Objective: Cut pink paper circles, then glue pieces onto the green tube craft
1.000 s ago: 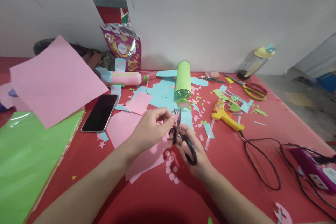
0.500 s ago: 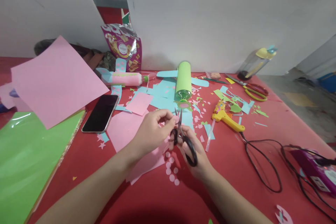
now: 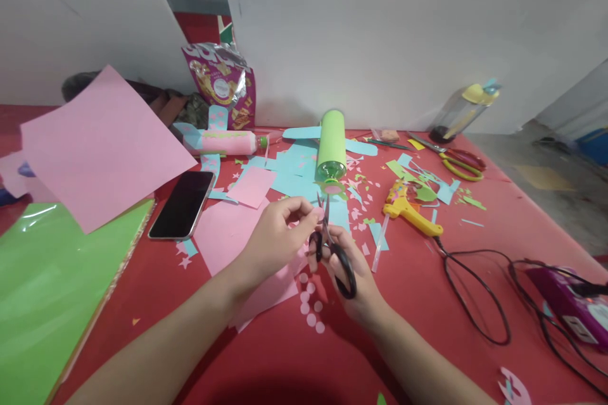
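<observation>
My right hand (image 3: 354,285) grips black-handled scissors (image 3: 335,253), blades pointing up and away from me. My left hand (image 3: 275,237) pinches a small pink paper piece (image 3: 314,214) right at the blades. Below my hands lie a pink sheet (image 3: 266,288) and several small pink paper circles (image 3: 311,307) on the red table (image 3: 408,304). A green-wrapped bottle with blue paper wings (image 3: 331,145) lies beyond the scissors.
A black phone (image 3: 181,204) and pink sheets lie to the left, over a green sheet (image 3: 42,291). A yellow glue gun (image 3: 411,212) with black cable (image 3: 475,304), yellow-handled scissors (image 3: 456,161), a water bottle (image 3: 463,111) and a purple device (image 3: 570,310) are on the right. A snack bag (image 3: 223,82) stands at the wall.
My hands and the scissors have shifted very slightly; the pink piece stays at the blades. Nothing else has moved.
</observation>
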### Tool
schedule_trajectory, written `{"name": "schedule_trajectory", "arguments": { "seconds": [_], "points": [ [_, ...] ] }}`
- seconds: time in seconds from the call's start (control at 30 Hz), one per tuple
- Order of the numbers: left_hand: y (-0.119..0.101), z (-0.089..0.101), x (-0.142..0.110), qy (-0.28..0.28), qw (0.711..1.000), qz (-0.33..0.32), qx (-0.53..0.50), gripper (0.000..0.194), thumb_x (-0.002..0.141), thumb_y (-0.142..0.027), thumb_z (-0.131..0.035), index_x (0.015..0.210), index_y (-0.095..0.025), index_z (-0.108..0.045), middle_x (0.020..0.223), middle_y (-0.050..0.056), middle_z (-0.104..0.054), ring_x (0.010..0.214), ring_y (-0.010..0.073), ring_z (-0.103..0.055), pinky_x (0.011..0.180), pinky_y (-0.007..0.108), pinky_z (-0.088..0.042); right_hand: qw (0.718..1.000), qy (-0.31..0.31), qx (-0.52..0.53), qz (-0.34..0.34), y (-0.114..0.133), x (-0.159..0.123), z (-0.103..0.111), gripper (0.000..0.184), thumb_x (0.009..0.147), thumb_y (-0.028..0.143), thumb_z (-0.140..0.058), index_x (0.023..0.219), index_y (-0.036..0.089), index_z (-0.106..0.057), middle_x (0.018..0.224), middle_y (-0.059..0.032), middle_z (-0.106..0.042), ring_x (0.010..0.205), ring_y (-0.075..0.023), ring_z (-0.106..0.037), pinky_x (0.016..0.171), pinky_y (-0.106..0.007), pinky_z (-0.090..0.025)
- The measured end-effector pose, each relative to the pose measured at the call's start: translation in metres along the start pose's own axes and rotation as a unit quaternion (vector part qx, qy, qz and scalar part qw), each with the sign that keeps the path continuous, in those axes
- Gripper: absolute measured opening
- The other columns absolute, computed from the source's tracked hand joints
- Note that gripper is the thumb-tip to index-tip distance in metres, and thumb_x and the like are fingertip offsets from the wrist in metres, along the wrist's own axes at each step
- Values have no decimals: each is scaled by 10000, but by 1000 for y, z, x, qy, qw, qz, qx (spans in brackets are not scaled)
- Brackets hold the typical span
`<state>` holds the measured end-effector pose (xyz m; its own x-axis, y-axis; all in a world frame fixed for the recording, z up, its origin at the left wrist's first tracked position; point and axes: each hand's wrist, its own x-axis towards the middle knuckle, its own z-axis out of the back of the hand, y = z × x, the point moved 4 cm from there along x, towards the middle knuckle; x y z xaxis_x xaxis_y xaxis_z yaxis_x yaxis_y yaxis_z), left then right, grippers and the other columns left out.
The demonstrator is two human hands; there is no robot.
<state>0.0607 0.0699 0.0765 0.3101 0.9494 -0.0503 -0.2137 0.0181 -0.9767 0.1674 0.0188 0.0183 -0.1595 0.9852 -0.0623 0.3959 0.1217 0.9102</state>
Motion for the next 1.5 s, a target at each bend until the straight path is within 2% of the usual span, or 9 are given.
{"name": "schedule_trajectory", "arguments": {
  "seconds": [0.27,0.43,1.0,1.27,1.5],
  "points": [
    [1,3,2,1,1000,-1,10,227,791,-251,-492,583,-165,-464,580,-41,-523,546,85,-480,550,219,-387,1000,1,14,-4,1,0,-2,400,692,486,-637,985,241,-517,801,8,-501,599,-101,-476,588,-267,-410],
    [0,4,2,12,1000,-10,11,231,785,-239,-493,570,-164,-451,562,-47,-482,564,87,-465,573,221,-381,1000,6,12,2,4,1,-3,388,692,478,-640,974,239,-523,783,12,-503,566,-90,-481,558,-259,-406],
    [-5,10,4,25,997,-46,52,225,790,-223,-487,574,-164,-465,572,-41,-493,571,92,-459,595,219,-388,1000,-2,16,-8,6,1,-5,343,679,435,-655,926,238,-521,723,29,-515,540,-85,-475,557,-267,-415],
    [-7,14,3,38,995,-40,78,199,796,-225,-479,611,-156,-506,633,-21,-538,635,106,-501,623,221,-394,1000,-1,22,-13,5,0,-5,355,658,437,-678,919,236,-544,732,30,-515,537,-73,-475,551,-259,-426],
    [-6,16,4,48,994,-49,90,195,781,-213,-480,594,-159,-479,618,-26,-524,620,102,-481,605,212,-380,999,0,27,-23,2,0,-4,349,657,410,-684,936,244,-557,719,41,-503,519,-61,-483,506,-229,-414]
  ]
}}
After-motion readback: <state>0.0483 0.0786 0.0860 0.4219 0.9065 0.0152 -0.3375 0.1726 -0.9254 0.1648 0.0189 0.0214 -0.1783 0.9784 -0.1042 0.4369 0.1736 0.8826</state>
